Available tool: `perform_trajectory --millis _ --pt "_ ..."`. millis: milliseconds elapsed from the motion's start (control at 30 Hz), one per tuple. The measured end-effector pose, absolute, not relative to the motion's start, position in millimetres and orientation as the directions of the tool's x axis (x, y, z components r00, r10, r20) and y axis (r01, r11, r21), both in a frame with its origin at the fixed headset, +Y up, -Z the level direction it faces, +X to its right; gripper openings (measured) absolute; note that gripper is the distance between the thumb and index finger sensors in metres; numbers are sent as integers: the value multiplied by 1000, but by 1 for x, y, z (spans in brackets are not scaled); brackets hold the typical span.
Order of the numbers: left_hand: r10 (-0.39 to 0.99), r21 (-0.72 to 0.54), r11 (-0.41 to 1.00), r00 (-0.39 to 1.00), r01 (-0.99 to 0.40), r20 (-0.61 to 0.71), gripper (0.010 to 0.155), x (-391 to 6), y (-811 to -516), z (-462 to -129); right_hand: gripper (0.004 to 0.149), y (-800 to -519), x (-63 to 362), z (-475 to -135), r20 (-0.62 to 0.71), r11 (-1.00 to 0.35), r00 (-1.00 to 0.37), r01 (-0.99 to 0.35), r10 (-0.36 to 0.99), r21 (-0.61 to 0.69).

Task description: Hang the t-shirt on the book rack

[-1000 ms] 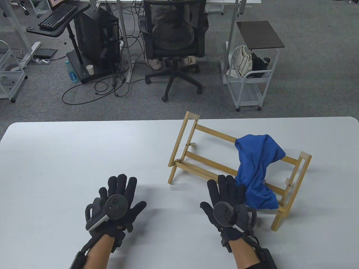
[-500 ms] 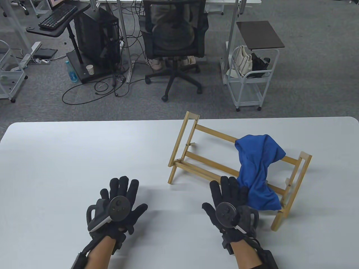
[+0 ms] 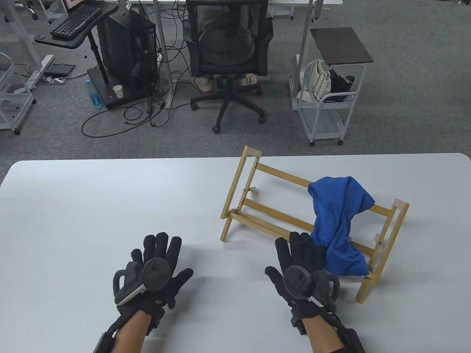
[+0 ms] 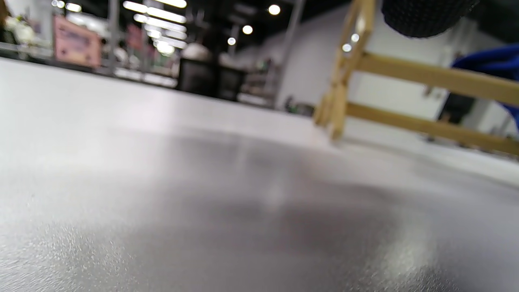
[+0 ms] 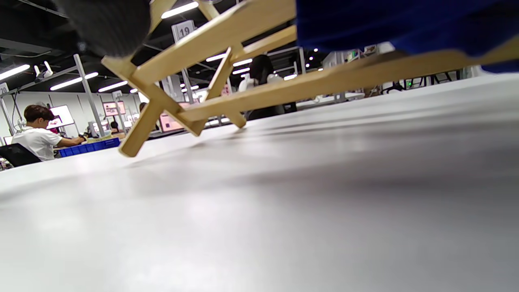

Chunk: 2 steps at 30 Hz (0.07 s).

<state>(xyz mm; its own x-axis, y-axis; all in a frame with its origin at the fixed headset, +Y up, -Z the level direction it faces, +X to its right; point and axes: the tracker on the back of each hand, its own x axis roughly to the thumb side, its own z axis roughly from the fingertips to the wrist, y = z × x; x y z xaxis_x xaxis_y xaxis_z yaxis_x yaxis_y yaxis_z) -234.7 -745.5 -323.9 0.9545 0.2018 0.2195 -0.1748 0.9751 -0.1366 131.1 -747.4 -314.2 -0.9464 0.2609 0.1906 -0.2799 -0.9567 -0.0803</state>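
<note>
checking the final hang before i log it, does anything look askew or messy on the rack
The blue t-shirt is draped in a twisted bunch at the right end of the wooden book rack, not spread out. The rack sits at an angle on the table. Nothing looks spilled or broken.

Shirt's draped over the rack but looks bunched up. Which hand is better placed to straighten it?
Probably the right hand: it lies open on the table right beside the shirt's lower end, at the rack's front rail. The left hand lies open well off to the left, away from both.
</note>
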Motion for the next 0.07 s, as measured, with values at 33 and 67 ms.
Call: perform_trajectory --millis 33,67 --pt "200 -139 975 955 -172 220 84 -234 -746 -324 76 -747 131 -314 189 -957 -947 -280 262 -80" --pt "200 -142 975 955 -172 220 84 -234 -747 -324 76 -747 131 -314 187 -957 -947 -280 262 -78"
